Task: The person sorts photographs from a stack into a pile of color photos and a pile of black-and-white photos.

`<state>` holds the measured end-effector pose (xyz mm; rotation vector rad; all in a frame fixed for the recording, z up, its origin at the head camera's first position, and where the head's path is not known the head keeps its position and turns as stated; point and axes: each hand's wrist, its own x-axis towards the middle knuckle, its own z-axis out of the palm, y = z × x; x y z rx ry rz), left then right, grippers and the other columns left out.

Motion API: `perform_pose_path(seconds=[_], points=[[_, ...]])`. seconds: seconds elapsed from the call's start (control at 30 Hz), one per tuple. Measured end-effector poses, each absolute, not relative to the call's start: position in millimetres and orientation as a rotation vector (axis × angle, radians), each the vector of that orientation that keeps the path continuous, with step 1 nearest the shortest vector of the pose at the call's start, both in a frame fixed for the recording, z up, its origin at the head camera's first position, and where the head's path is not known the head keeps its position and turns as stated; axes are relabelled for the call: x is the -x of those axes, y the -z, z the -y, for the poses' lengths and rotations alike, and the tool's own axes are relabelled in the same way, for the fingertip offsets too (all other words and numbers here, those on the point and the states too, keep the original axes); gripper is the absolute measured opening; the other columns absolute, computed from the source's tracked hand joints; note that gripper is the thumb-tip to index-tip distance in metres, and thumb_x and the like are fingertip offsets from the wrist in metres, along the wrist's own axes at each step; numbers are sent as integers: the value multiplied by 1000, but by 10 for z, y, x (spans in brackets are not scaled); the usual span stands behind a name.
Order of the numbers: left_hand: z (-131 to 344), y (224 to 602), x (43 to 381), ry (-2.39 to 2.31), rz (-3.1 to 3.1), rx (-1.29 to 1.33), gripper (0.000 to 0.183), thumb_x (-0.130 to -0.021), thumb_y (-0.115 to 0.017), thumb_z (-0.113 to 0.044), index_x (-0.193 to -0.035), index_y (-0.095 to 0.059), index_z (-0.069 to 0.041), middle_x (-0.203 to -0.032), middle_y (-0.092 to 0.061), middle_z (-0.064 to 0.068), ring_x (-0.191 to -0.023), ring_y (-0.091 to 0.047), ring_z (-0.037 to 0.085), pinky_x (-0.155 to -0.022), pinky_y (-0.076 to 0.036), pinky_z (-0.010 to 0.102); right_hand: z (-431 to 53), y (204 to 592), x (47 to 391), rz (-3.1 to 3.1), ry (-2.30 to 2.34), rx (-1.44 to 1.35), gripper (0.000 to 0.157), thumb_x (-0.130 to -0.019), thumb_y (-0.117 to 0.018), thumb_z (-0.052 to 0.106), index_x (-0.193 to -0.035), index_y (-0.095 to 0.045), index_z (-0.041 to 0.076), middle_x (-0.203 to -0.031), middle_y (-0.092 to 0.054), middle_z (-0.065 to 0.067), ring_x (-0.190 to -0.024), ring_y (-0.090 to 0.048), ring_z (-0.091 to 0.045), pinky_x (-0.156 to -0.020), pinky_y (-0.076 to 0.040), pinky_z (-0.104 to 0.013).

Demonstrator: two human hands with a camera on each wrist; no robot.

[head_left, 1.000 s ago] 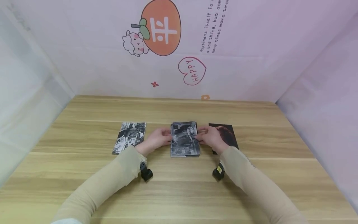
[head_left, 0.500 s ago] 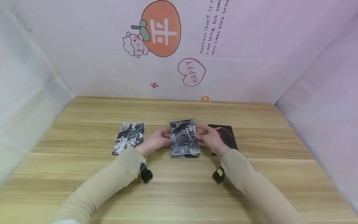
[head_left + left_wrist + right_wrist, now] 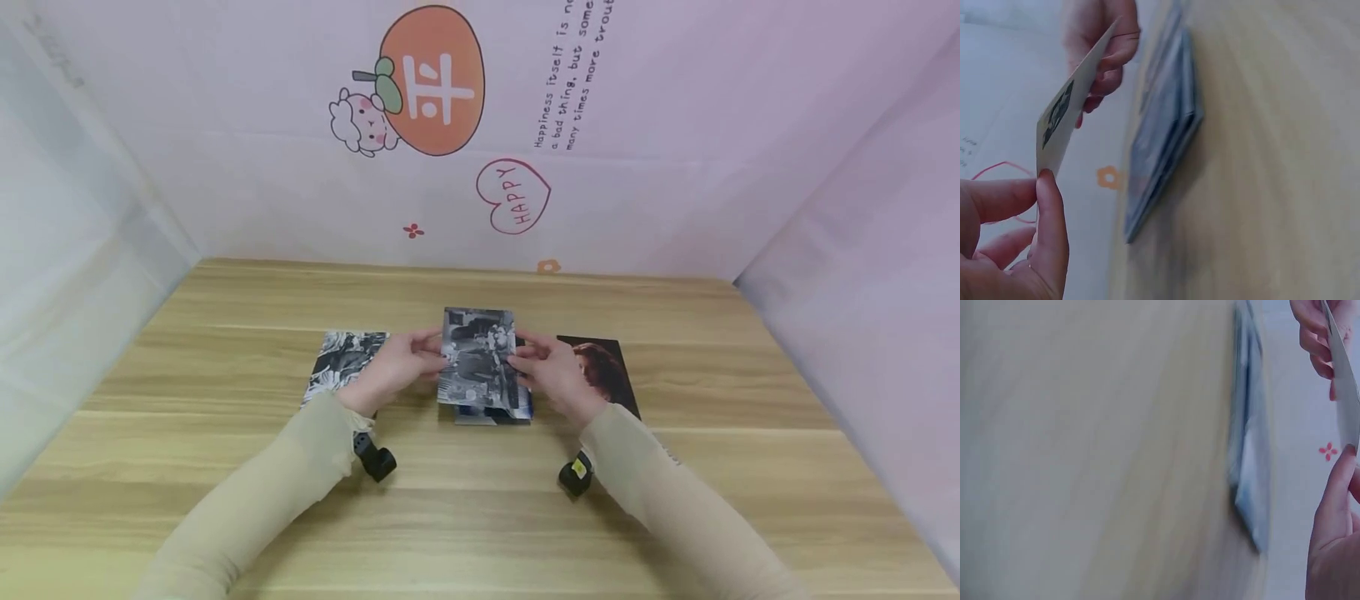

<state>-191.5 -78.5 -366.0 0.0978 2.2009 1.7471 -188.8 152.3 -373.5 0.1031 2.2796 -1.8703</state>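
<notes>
From my end, the photo card (image 3: 477,358) was off the surface, held above the stack (image 3: 493,417) and clear of it, its printed face toward the head camera and its pale back toward the stack. Left of the stack, the left hand (image 3: 401,364) pinched one side edge between nearly closed thumb and fingers; right of the stack, the right hand (image 3: 557,372) pinched the opposite edge just as narrowly. Farther left of the stack lay a black-and-white photo (image 3: 345,362), farther right a dark photo (image 3: 603,371), all on the wooden table (image 3: 480,517). I judged the step in hand to be separating one card from the stack; the next move called for an even pinch, without bending the card.
</notes>
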Motion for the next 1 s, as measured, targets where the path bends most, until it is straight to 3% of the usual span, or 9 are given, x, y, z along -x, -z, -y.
perform_pose_path(seconds=[0.13, 0.33, 0.7, 0.83, 1.0], points=[[916, 3548, 1890, -1758, -2208, -126, 64, -89, -60, 0, -147, -34, -9, -129, -51, 22, -107, -60, 28, -92, -52, 41, -1422, 3661, 1858, -2207, 1960, -88, 54, -90, -60, 0, -140, -46, 11, -97, -57, -2, -81, -59, -4, -69, -56, -22], [1110, 3496, 1855, -1750, -2251, -144, 60, -92, -57, -2, -147, -33, -10, -125, -50, 21, -99, -60, 16, -93, -52, 42, -1259, 3572, 1853, -2155, 2046, -57, 54, -88, -62, -1, -139, -48, 12, -92, -59, 0, -74, -60, -3, -63, -56, -22], [1566, 3483, 1784, -1742, -2294, -153, 63, -91, -57, 0, -148, -29, -7, -118, -53, 17, -85, -60, 0, -81, -55, 21, -787, 3521, 1833, -2099, 2069, -88, 53, -87, -63, -3, -135, -52, 14, -93, -60, -3, -75, -60, -8, -63, -56, -25], [1756, 3478, 1754, -1722, -2303, -177, 64, -92, -57, -1, -148, -27, -6, -113, -53, 13, -84, -59, 0, -78, -55, 20, -611, 3568, 1836, -2057, 2070, -106, 53, -86, -63, -3, -135, -53, 17, -94, -58, -2, -75, -59, -9, -61, -56, -24], [1981, 3489, 1736, -1695, -2308, -187, 66, -91, -57, -1, -149, -25, -4, -113, -52, 13, -85, -59, 1, -78, -55, 19, -382, 3642, 1843, -2011, 2078, -117, 54, -86, -64, -3, -135, -52, 16, -102, -59, -6, -82, -61, -12, -72, -58, -29]])
